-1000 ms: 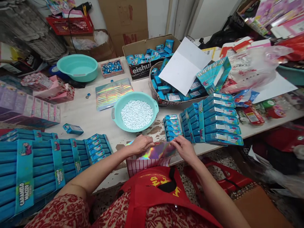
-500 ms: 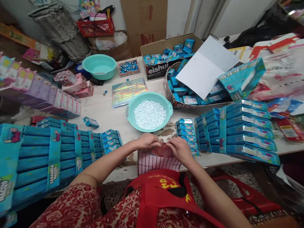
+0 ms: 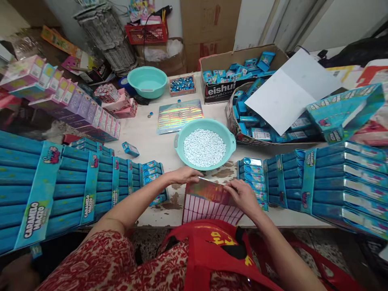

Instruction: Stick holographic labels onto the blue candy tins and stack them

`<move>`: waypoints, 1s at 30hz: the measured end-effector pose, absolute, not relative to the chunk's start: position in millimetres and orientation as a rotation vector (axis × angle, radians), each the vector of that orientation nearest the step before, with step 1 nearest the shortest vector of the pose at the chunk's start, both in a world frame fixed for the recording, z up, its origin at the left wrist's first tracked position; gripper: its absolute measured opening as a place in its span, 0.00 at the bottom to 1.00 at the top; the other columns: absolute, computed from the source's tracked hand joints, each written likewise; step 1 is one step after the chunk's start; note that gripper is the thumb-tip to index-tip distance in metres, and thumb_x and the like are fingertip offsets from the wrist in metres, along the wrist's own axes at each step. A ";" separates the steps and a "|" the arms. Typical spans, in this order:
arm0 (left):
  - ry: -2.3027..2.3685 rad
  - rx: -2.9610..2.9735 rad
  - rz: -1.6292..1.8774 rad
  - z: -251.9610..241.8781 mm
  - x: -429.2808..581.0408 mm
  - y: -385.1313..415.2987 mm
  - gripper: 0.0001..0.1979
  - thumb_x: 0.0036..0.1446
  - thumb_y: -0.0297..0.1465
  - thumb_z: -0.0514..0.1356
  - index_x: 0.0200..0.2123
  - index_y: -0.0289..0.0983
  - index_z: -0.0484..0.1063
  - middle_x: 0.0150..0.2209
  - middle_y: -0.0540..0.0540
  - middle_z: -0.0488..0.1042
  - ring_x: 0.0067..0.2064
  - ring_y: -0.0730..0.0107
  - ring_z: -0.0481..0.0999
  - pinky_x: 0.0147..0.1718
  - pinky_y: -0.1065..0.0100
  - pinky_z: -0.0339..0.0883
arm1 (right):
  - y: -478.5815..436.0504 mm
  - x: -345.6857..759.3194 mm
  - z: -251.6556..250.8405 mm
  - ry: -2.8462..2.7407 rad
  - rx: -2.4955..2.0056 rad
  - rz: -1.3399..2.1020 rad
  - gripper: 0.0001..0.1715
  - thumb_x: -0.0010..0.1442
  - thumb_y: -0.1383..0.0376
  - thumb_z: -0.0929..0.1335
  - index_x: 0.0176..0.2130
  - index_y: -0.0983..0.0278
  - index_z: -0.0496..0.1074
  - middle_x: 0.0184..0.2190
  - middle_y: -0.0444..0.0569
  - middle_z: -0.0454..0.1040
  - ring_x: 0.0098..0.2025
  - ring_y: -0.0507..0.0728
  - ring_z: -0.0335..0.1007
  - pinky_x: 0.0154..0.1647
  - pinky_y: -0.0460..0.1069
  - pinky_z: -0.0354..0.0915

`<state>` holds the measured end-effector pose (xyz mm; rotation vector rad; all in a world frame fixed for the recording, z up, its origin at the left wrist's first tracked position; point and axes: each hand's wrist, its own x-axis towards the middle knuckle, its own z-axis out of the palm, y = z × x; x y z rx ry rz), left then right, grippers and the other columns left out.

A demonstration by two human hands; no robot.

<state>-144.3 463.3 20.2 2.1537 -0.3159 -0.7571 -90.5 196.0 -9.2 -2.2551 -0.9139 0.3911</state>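
Note:
My left hand (image 3: 185, 175) is closed, its fingertips pinching the upper left edge of a sticker sheet (image 3: 212, 191). My right hand (image 3: 243, 194) pinches the same sheet farther right. The sheet's upper part is shiny reddish brown; below lies a grid of white rectangles (image 3: 209, 208) split by dark red lines, at the table's front edge. Whether that is one sheet or several layers I cannot tell. Just beyond my hands stands a turquoise basin (image 3: 232, 142) of small white candies (image 3: 204, 147). Blue candy packs (image 3: 251, 171) are lined up beside my right hand.
Stacks of blue boxes stand at left (image 3: 72, 186) and right (image 3: 321, 178). Behind the basin lie an iridescent sheet (image 3: 180, 115), an empty turquoise basin (image 3: 147, 81) and cartons of blue packs (image 3: 239, 66). A single blue pack (image 3: 130, 148) lies to the left.
My fingertips have moved farther apart along the sheet's upper edge, and more of its shiny part shows between them. The camera view has swung slightly left.

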 end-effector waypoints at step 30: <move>0.742 1.292 -0.183 19.2 -385.7 389.7 0.17 0.32 0.37 0.71 0.23 0.30 0.75 0.20 0.52 0.70 0.25 0.78 0.66 0.28 0.71 0.61 | 139.6 -234.8 11.3 -1.090 -2.125 0.419 0.22 0.50 0.43 0.63 0.26 0.53 0.75 0.27 0.51 0.76 0.30 0.62 0.72 0.32 0.55 0.67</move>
